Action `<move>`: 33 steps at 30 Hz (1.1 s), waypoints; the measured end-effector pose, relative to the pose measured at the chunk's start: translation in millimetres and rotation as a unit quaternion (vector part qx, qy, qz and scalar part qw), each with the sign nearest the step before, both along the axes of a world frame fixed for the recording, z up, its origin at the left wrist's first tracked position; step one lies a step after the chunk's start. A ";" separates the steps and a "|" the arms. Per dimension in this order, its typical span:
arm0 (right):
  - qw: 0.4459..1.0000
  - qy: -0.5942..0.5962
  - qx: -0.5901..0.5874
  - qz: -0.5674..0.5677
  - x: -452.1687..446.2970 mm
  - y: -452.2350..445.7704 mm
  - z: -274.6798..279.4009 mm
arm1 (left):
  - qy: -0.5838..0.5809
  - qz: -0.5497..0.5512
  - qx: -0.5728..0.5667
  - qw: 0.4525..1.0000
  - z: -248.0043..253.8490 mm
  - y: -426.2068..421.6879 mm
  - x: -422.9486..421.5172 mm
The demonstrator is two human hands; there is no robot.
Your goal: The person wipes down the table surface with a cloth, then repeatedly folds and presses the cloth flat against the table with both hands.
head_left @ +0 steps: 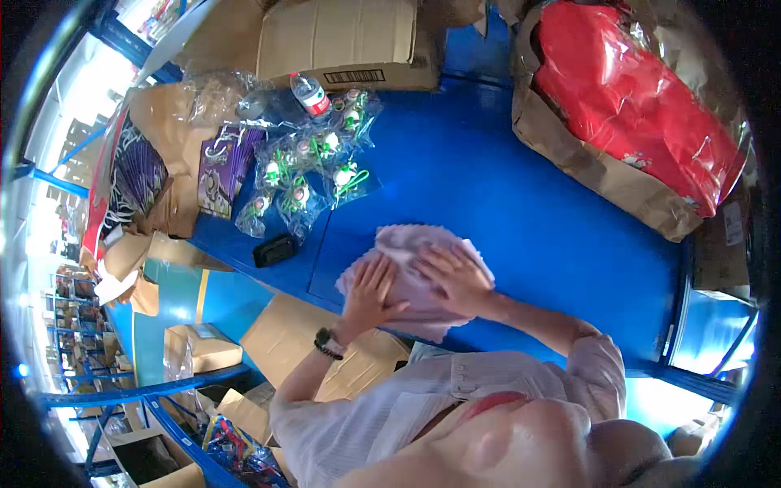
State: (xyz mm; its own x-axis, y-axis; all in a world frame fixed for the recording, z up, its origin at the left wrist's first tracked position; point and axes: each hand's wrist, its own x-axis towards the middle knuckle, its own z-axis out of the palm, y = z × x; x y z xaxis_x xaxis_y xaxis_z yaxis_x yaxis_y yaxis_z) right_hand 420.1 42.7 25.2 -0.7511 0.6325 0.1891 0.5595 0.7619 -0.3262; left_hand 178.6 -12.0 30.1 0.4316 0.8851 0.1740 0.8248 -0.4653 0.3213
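A pale pink cloth (415,311) with scalloped edges lies on the blue table (455,171) near its front edge. On the left part of the cloth rests my left hand (373,293), palm down with its fingers spread, a dark watch and bracelet at the wrist. My right hand (455,281) lies flat on the cloth's right part, its fingers a little apart. The two hands are separate, with a strip of cloth between them. A small black object (276,250) lies on the table to the left of the cloth.
Small wrapped items (299,195) and a bottle (310,95) are at the upper left, beside purple bags (226,175). A cardboard box (338,37) stands at the back. An open carton (594,171) with red packaging (626,98) is on the right. Boxes are below left.
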 end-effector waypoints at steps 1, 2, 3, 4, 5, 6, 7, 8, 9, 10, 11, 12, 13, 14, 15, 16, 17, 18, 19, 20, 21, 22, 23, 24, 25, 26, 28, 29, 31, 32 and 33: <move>1.000 0.002 -0.002 -0.002 4.9 13.9 -1.6 | 0.002 -0.002 -0.002 1.000 0.5 14.4 7.2; 0.999 0.033 0.012 -0.036 7.6 31.6 -2.8 | 0.009 -0.018 0.016 1.000 1.1 31.3 13.0; 0.995 0.062 0.025 -0.069 10.9 49.8 -4.2 | 0.015 -0.034 0.032 0.999 0.6 49.0 20.0; 0.993 0.043 0.036 -0.099 14.1 68.7 -9.0 | 0.019 -0.035 0.062 0.997 -5.0 69.1 27.4; 0.990 0.025 0.047 -0.130 16.3 89.4 -13.6 | 0.024 -0.035 0.093 0.995 -11.8 92.1 34.9; 0.985 0.014 0.078 -0.155 17.8 112.5 -14.1 | 0.014 -0.042 0.111 0.993 -14.5 117.9 43.5; 0.979 0.037 0.093 -0.179 18.5 135.4 -15.2 | 0.014 -0.044 0.141 0.989 -21.7 145.4 51.6; 0.971 0.060 0.109 -0.202 19.3 158.7 -16.7 | 0.019 -0.041 0.151 0.987 -23.0 171.0 61.6; 0.965 0.065 0.116 -0.224 20.1 182.5 -18.3 | 0.023 -0.037 0.162 0.986 -24.2 196.6 71.7; 0.962 0.067 0.121 -0.236 20.8 208.3 -24.7 | 0.033 -0.028 0.152 0.987 -21.2 220.5 81.7; 0.958 0.070 0.125 -0.247 21.4 234.1 -31.2 | 0.033 -0.030 0.154 0.987 -24.5 246.2 90.7; 0.940 0.069 0.169 -0.287 22.4 262.2 -45.5 | 0.006 -0.027 0.164 0.986 -32.3 272.4 98.6; 0.919 0.068 0.213 -0.326 23.4 283.8 -54.2 | -0.022 -0.026 0.173 0.984 -39.3 295.7 102.0; 0.917 0.065 0.216 -0.328 21.7 297.3 -53.4 | -0.025 -0.029 0.176 0.984 -46.1 315.9 102.5; 0.904 0.016 0.240 -0.353 18.2 311.1 -53.9 | -0.019 -0.037 0.214 0.976 -53.7 335.8 104.3; 0.887 -0.034 0.264 -0.377 14.6 324.3 -51.6 | -0.014 -0.045 0.253 0.966 -61.6 356.1 108.0; 0.867 -0.084 0.285 -0.400 12.7 337.8 -52.3 | -0.009 -0.052 0.289 0.956 -65.9 373.7 112.5; 0.845 -0.134 0.301 -0.421 13.1 348.9 -54.3 | -0.003 -0.059 0.322 0.945 -71.6 389.7 116.8; 0.845 -0.063 0.284 -0.449 14.4 367.2 -62.4 | -0.006 -0.060 0.317 0.946 -74.2 402.7 121.6; 0.840 0.008 0.265 -0.473 11.8 379.1 -61.2 | 0.000 -0.050 0.312 0.949 -76.4 415.7 126.6; 0.843 0.005 0.260 -0.471 14.5 386.9 -60.0 | 0.009 -0.039 0.305 0.951 -78.6 427.2 130.4; 0.861 -0.050 0.206 -0.463 15.2 387.5 -36.8 | 0.018 -0.027 0.300 0.953 -80.9 436.7 132.7; 0.873 -0.104 0.152 -0.452 15.5 394.2 -29.9 | 0.028 -0.015 0.295 0.955 -80.2 440.9 133.6; 0.875 -0.103 0.150 -0.449 12.3 400.0 -30.5 | 0.031 -0.012 0.293 0.956 -79.2 442.1 133.6; 0.873 -0.071 0.203 -0.439 14.4 411.3 -45.1 | 0.022 -0.007 0.272 0.962 -74.1 439.1 133.9; 0.867 -0.038 0.253 -0.428 18.4 419.3 -63.8 | 0.013 -0.003 0.251 0.968 -69.0 432.1 134.5; 0.848 0.015 0.335 -0.410 26.8 427.4 -90.6 | -0.007 0.004 0.218 0.976 -55.8 422.4 134.8; 0.838 0.034 0.365 -0.403 29.5 428.0 -97.1 | -0.005 0.004 0.224 0.975 -50.7 418.7 133.5; 0.839 -0.014 0.412 -0.355 38.3 426.7 -107.3 | 0.018 0.004 0.232 0.972 -45.0 404.4 131.2; 0.839 -0.042 0.430 -0.330 42.5 419.2 -109.5 | 0.029 0.005 0.232 0.972 -48.5 394.4 130.6; 0.839 -0.071 0.446 -0.303 47.8 408.9 -114.1 | 0.038 0.006 0.228 0.973 -54.3 382.0 130.8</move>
State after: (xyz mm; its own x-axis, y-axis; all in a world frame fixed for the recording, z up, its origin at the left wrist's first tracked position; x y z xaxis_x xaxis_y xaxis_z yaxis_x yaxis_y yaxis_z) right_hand 467.9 451.6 -88.8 -0.3973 0.5614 0.7259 0.9176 0.2291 0.3249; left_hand 309.4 370.1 -24.2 0.4483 0.7289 0.5174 0.8448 -0.5346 0.0213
